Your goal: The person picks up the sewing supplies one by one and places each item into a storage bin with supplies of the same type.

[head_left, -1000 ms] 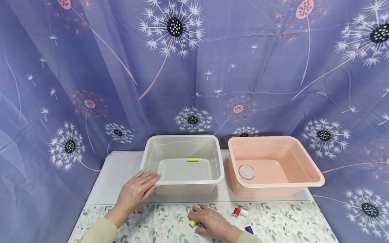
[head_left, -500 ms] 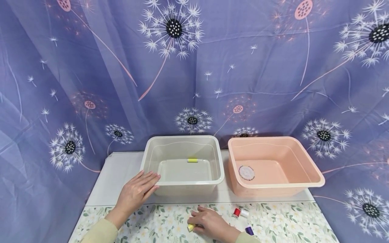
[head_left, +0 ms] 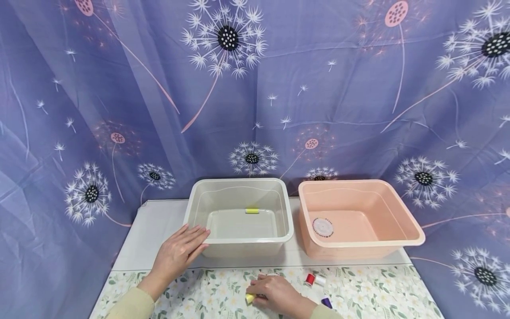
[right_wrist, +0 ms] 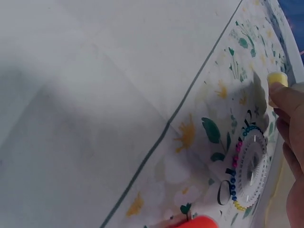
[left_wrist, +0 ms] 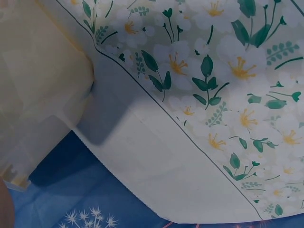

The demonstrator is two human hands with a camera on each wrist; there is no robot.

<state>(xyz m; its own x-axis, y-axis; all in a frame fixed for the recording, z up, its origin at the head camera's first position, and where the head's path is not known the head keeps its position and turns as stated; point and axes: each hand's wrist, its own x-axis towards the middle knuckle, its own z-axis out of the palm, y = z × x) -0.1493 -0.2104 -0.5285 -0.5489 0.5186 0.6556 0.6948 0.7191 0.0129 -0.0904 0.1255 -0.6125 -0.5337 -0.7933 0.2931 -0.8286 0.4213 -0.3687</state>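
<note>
My right hand (head_left: 276, 294) pinches a yellow thread spool (head_left: 250, 298) between thumb and fingers, low over the floral cloth. The spool's pale end (right_wrist: 277, 78) pokes out past the thumb in the right wrist view. Beside that hand lies a round wheel of coloured ball-head pins (right_wrist: 251, 166), mostly hidden by the hand in the head view. My left hand (head_left: 179, 250), fingers straight, rests on the near-left rim of the grey basin (head_left: 247, 240). Another yellow spool (head_left: 252, 211) lies on its side inside that basin.
A pink basin (head_left: 366, 243) stands right of the grey one, holding a white pin wheel (head_left: 322, 227). On the cloth right of my right hand lie a red spool (head_left: 310, 279), a white spool (head_left: 320, 280) and a purple spool (head_left: 326, 302). A patterned curtain (head_left: 255, 97) hangs behind.
The right hand's fingers have drawn in from a looser spread to a pinch on the yellow spool, which has shifted slightly left and down. The left hand stays on the rim.
</note>
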